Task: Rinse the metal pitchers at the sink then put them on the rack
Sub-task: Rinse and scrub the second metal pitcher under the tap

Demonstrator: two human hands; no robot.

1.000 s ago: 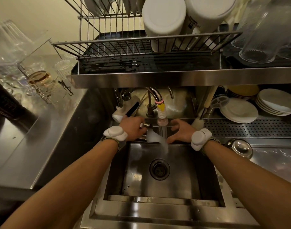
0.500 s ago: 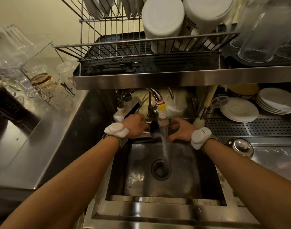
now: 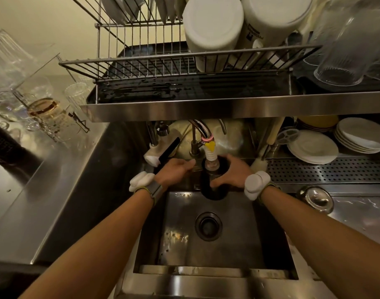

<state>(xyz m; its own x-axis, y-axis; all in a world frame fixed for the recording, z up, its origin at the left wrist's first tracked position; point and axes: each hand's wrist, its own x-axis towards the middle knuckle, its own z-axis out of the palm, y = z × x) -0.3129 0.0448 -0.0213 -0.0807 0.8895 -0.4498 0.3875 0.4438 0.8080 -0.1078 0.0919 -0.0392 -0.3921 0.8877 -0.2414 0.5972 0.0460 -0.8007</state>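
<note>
The pitcher [image 3: 214,188] has come up since the earlier frame. Its mouth now rings the tap nozzle [image 3: 211,157], and no stream falls into the sink [image 3: 271,244]. The right hand [image 3: 232,173] curls round the pitcher's side and holds it over the sink's back edge. The left hand [image 3: 174,171] reaches to the tap's base (fingers bent; whether they grip anything, I cannot tell). The rack [image 3: 141,61] stands above.
</note>
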